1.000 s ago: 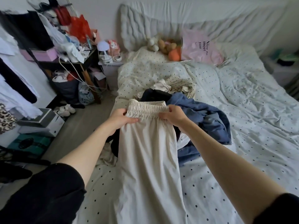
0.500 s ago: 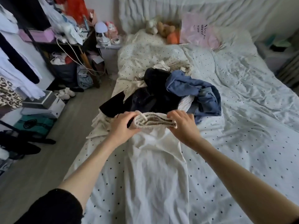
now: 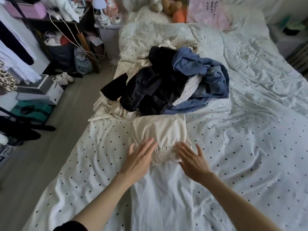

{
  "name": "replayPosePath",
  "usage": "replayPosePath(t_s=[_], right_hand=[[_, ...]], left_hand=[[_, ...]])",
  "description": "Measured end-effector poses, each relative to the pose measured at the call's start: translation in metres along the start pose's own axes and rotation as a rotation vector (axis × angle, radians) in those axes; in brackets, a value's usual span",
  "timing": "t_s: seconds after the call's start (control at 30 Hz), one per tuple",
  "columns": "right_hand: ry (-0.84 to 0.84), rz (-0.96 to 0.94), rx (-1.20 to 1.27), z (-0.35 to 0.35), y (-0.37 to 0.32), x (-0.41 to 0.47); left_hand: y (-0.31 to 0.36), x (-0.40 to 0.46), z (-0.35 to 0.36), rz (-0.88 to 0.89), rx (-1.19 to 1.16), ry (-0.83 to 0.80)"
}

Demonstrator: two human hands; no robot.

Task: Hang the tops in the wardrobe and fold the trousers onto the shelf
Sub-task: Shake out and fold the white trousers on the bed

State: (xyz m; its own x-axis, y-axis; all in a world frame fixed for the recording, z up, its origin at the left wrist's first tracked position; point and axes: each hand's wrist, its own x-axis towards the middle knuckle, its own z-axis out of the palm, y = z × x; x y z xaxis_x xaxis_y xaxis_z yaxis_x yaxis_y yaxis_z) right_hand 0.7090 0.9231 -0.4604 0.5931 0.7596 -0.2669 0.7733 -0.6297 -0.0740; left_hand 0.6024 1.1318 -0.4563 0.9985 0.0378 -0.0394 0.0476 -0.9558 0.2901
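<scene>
Cream trousers point(image 3: 160, 129) lie on the polka-dot bed point(image 3: 241, 147), folded over so the elastic waistband point(image 3: 164, 155) sits on top of the legs, facing me. My left hand point(image 3: 139, 160) lies flat with spread fingers at the waistband's left end. My right hand point(image 3: 193, 160) hovers or rests flat at its right end. Neither hand grips anything. Just behind the fold is a heap of clothes: a black garment point(image 3: 150, 87), a blue denim piece point(image 3: 205, 77) and cream fabric point(image 3: 110, 107).
Hanging clothes point(image 3: 15, 52) and a cluttered shelf unit point(image 3: 63, 30) stand at the left, with boxes point(image 3: 36, 92) on the floor point(image 3: 41, 155) beside the bed. Soft toys point(image 3: 168, 5) and a pink pillow point(image 3: 208, 14) lie at the headboard.
The trousers, held up by the waistband a second ago, were lowered and folded back toward me onto the bed. Both hands let go of the waistband and now lie flat.
</scene>
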Motion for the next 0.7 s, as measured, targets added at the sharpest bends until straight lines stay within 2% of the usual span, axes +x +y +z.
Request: replayPosePath(t_s=[0.07,0.13,0.27,0.37,0.5,0.7], right_hand=[[-0.039,-0.028,0.005,0.005,0.005,0.001],[-0.012,-0.066,0.049,0.004,0.009,0.004],[0.187,-0.048,0.157,-0.022,0.022,0.030],[0.208,0.039,0.096,-0.045,0.033,0.074],[0.024,0.008,0.020,-0.060,0.038,0.133],[-0.245,0.014,0.020,-0.054,0.038,0.177]], left_hand=[[0.009,0.000,0.016,-0.023,0.057,-0.262],[0.014,0.000,0.028,-0.040,0.110,-0.353],[0.013,0.007,0.031,-0.028,0.202,-0.307],[0.017,0.005,0.030,0.014,0.249,-0.199],[0.023,0.000,0.042,0.024,0.267,-0.048],[0.021,0.003,0.045,0.019,0.299,-0.107]])
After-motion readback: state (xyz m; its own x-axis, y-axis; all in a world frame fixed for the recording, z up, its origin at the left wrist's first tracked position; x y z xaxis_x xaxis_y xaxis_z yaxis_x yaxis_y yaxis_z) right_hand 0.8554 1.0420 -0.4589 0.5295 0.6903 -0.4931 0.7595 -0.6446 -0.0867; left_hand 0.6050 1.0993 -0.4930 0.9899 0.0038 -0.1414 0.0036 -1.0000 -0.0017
